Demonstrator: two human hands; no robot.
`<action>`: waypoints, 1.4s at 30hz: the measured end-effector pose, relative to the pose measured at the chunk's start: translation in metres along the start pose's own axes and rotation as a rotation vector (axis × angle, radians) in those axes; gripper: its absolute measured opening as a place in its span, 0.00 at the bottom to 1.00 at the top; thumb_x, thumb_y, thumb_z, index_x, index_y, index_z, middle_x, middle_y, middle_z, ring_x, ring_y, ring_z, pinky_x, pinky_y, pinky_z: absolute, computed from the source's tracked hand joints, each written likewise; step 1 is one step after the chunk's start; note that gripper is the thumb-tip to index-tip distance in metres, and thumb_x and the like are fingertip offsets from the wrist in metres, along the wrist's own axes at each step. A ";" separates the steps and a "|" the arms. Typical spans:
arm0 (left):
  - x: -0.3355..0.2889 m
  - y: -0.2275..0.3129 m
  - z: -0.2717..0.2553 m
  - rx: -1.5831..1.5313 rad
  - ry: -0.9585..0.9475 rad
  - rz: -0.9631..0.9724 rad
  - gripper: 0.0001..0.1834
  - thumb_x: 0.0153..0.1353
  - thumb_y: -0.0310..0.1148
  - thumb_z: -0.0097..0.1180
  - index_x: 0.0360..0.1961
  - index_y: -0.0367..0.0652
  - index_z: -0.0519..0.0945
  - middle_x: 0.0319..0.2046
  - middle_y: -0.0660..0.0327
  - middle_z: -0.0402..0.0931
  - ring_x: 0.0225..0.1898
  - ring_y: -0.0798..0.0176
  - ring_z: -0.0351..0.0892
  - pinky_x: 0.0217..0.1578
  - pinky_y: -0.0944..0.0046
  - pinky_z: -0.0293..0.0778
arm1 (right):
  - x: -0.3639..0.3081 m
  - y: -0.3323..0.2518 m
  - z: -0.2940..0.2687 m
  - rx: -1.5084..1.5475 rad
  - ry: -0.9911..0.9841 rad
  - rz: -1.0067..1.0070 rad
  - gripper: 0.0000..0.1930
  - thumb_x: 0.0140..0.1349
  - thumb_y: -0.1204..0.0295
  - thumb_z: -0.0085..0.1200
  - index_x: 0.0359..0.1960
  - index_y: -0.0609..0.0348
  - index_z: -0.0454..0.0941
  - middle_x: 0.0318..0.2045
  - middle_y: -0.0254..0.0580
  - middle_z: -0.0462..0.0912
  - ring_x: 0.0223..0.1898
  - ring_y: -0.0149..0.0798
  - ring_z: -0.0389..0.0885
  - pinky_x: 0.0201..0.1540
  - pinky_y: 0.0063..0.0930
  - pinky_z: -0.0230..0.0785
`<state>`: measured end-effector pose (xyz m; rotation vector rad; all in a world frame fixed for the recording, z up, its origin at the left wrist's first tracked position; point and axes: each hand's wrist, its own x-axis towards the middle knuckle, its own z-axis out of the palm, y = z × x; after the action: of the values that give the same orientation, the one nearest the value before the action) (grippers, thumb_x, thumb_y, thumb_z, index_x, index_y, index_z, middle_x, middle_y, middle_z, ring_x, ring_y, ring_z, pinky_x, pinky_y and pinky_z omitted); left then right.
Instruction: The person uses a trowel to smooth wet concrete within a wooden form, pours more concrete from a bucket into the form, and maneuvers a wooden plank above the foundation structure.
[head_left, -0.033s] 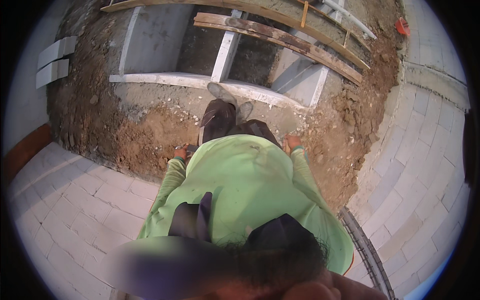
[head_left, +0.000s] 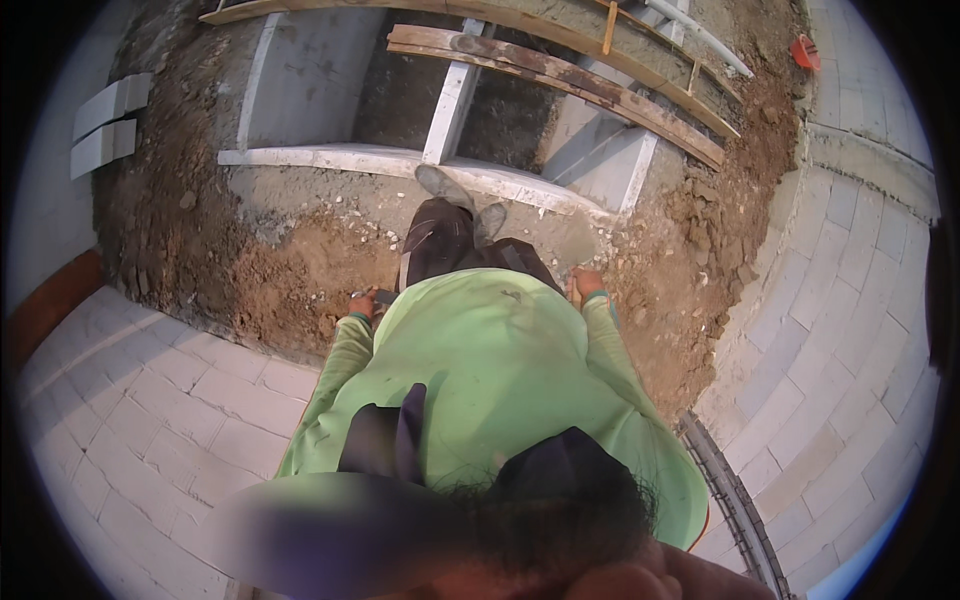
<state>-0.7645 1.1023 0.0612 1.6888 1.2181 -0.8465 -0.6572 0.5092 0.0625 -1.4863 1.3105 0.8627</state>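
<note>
— What do you see at the left of the frame?

— At the upper left, two grey blocks (head_left: 103,135) lie beside brown soil (head_left: 190,250). At the lower left there is grey paving (head_left: 150,420).

— And the person?

— The person in a light green shirt (head_left: 490,370) stands at the centre, the shoes (head_left: 465,200) near a white concrete edge (head_left: 330,158) of the pit. The left hand (head_left: 362,303) is at the left side of the shirt, over the soil. It seems to be closed on a small dark object (head_left: 383,296), but it is too small to tell what this object is or how the fingers lie.

— The other hand?

— The right hand (head_left: 583,283) is right of centre, at the hip, above loose earth. It looks curled, touching something thin and pale; I cannot tell if it really holds it.

— What is above them?

— Wooden planks (head_left: 560,80) lie across the concrete pit at the upper centre. At the upper right a small orange object (head_left: 806,52) lies by the paving, and at the lower right a dark drain grate (head_left: 735,500) runs along the stones.
</note>
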 end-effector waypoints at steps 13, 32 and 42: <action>0.075 0.119 -0.057 -0.492 -0.076 -0.149 0.30 0.67 0.46 0.65 0.65 0.42 0.73 0.61 0.53 0.76 0.58 0.48 0.79 0.49 0.48 0.81 | 0.026 -0.089 0.012 -0.168 0.209 -0.176 0.12 0.66 0.64 0.59 0.39 0.62 0.83 0.27 0.48 0.83 0.26 0.42 0.84 0.29 0.42 0.77; 0.150 0.243 -0.050 -0.264 0.020 -0.329 0.36 0.66 0.43 0.65 0.72 0.41 0.70 0.68 0.48 0.72 0.64 0.49 0.76 0.55 0.48 0.79 | 0.087 -0.377 0.099 -0.204 0.085 -0.149 0.16 0.71 0.59 0.56 0.47 0.59 0.77 0.27 0.43 0.80 0.20 0.39 0.79 0.20 0.38 0.71; 0.347 0.556 0.066 0.751 -0.049 0.183 0.47 0.63 0.55 0.64 0.74 0.36 0.64 0.73 0.37 0.59 0.73 0.34 0.61 0.75 0.42 0.52 | 0.303 -0.619 0.164 -0.138 0.039 -0.185 0.14 0.73 0.59 0.53 0.48 0.56 0.73 0.29 0.42 0.79 0.21 0.39 0.78 0.23 0.36 0.75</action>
<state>-0.1345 1.0868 -0.1299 2.3029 0.7220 -1.3204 0.0172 0.5586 -0.1498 -1.7109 1.1394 0.8203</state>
